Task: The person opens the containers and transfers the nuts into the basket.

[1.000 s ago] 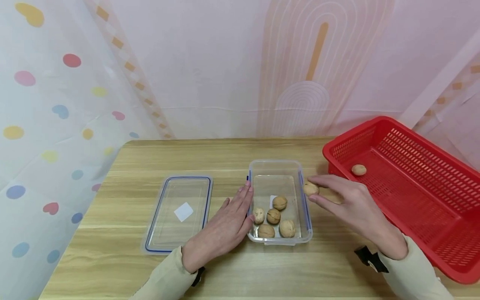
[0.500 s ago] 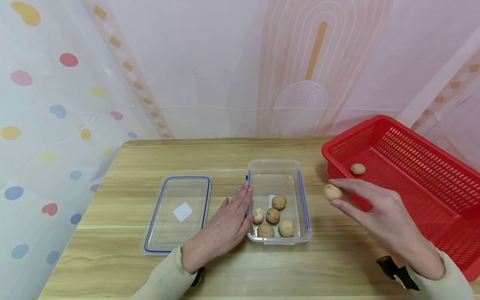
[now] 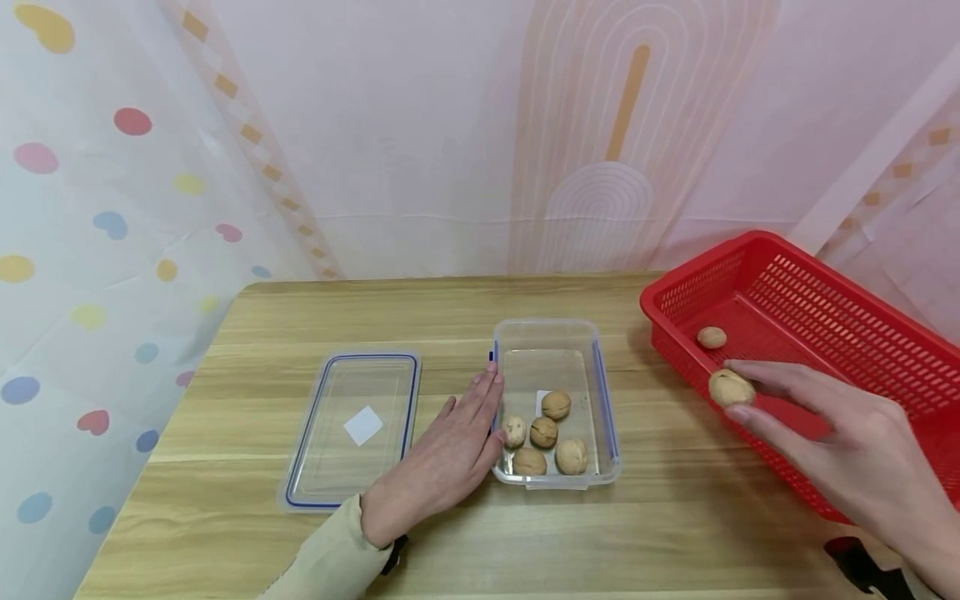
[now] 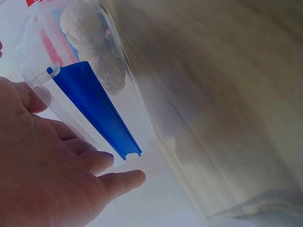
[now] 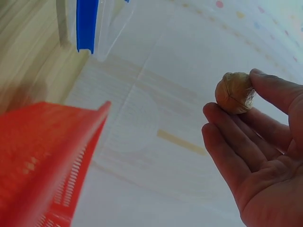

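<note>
A walnut is pinched between the thumb and fingers of my right hand, held over the near left rim of the red basket. The right wrist view shows the same walnut at the fingertips. Inside the basket lies one more walnut. My left hand rests with straight fingers along the left side of a clear plastic container. Several walnuts sit in its near half. In the left wrist view, a blue locking flap hangs from the container's side, beside the fingers.
A clear lid with a blue seal and a white label lies on the wooden table, left of the container. Behind the table hangs a patterned cloth. The basket's raised wall stands to the right of the container.
My right hand has carried the walnut rightward, from the container's right edge to the basket's rim. The left hand has stayed against the container.
</note>
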Available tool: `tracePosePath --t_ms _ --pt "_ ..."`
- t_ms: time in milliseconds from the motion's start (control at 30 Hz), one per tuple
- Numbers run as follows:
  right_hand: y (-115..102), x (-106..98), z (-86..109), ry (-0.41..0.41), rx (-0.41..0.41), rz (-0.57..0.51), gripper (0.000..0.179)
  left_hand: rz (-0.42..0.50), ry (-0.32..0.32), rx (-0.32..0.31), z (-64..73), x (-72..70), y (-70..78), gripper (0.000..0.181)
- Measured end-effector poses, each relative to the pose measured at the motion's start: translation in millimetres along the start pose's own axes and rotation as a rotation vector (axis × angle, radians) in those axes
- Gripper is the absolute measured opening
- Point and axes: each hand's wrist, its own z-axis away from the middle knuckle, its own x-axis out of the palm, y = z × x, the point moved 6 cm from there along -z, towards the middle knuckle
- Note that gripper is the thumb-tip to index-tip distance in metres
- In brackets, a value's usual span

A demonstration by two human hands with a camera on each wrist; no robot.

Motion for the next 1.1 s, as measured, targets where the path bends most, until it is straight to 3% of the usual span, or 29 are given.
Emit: tracePosePath --t_ms 100,400,567,733,967,1100 --pt "1.4 -9.5 1.3 -0.004 0.017 0.047 0.060 -0.002 0.003 0.003 -0.1 -0.2 0.1 0.064" --pt "18.4 -24.6 -0.6 -0.030 -0.034 0.099 0.048 -0.004 0.012 0.004 -0.2 0.2 0.1 0.064" --pt "34.8 -26.1 -7.3 -0.058 -0.029 0.070 0.047 0.001 0.017 0.007 -0.4 -0.1 0.4 0.064" --pt "51.9 -29.0 -19.0 -0.045 -0.014 -0.030 0.055 -0.004 0.017 0.009 0.0 -0.1 0.2 0.064" --pt "87.2 -23.9 -33.6 -0.129 0.147 -0.183 0.048 0.000 0.008 0.007 0.0 0.6 0.0 0.063" --pt "103.9 -17.9 -42.5 -0.197 0.200 -0.163 0.044 0.001 0.008 0.003 -0.1 0.5 0.2 0.063"
